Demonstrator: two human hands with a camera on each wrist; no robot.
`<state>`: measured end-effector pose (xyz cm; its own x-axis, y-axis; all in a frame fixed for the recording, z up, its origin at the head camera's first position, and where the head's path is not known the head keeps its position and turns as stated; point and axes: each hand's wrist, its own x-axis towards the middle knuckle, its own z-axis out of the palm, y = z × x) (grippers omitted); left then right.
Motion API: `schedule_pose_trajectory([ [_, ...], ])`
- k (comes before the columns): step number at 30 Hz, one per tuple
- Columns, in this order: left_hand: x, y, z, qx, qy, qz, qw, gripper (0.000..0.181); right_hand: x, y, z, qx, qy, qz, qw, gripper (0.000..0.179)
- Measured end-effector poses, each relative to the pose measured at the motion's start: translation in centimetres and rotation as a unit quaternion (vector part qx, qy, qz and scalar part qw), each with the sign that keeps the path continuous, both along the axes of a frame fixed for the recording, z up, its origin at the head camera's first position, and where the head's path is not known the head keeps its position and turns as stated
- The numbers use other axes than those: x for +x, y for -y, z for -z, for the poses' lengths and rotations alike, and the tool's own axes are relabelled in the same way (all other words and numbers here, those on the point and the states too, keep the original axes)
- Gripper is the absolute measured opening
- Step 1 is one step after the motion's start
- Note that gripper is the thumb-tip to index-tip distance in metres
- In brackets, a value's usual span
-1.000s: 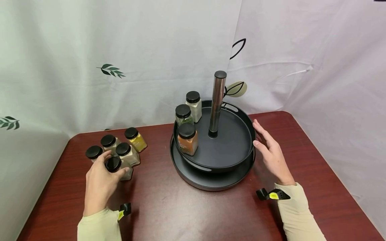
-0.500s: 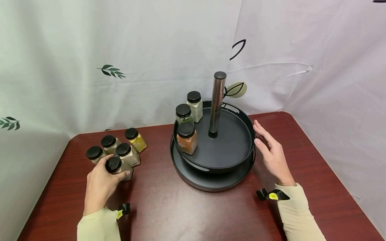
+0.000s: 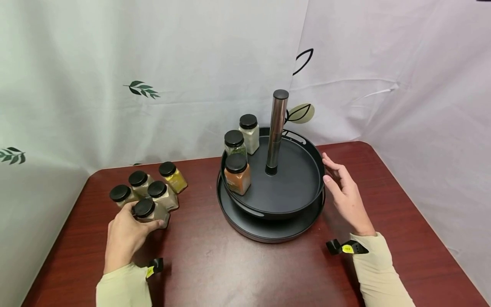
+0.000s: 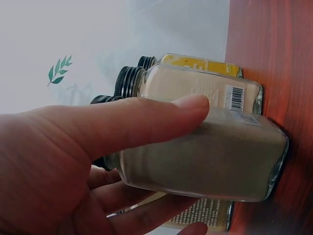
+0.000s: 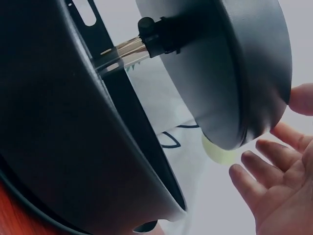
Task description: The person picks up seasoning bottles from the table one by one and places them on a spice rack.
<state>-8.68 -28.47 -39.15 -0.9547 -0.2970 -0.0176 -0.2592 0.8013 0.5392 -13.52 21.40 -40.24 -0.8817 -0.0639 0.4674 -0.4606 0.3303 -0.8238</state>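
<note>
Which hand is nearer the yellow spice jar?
Left. The left hand grips a beige jar front-left of the yellow spice jar; the right hand is farther right, at the upper tray.

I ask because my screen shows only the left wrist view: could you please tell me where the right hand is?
Observer: In the head view, the right hand is at the right side of a black upper tray.
Operator: Thank you. Is anything standing on this tray?
Observer: Yes, three jars on its left side: one orange jar, one green jar and one pale jar.
Operator: And what is under it, please?
Observer: A black lower tray; the right wrist view shows a gap between the two.
</note>
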Motion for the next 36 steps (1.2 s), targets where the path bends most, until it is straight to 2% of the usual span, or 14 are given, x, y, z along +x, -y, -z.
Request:
schedule_pose_trajectory([
  [8,0.10,0.14,0.02,-0.002,-0.002,0.004,1.0000,0.081,-0.04,0.01,-0.28,-0.016,0.027,-0.031,0.9990,0.053],
  [16,0.03,0.23,0.01,0.002,-0.013,0.012,0.9998,0.081,0.02,-0.05,-0.24,0.006,0.002,-0.029,0.9995,0.054],
  [27,0.23,0.10,-0.12,-0.001,-0.040,-0.008,0.9992,0.074,0.16,0.07,-0.33,-0.024,-0.003,-0.028,0.9993,0.053],
  [36,0.44,0.32,-0.83,0.001,-0.023,-0.018,0.9996,0.078,0.23,0.20,-0.43,-0.032,-0.013,-0.015,0.9993,0.051],
])
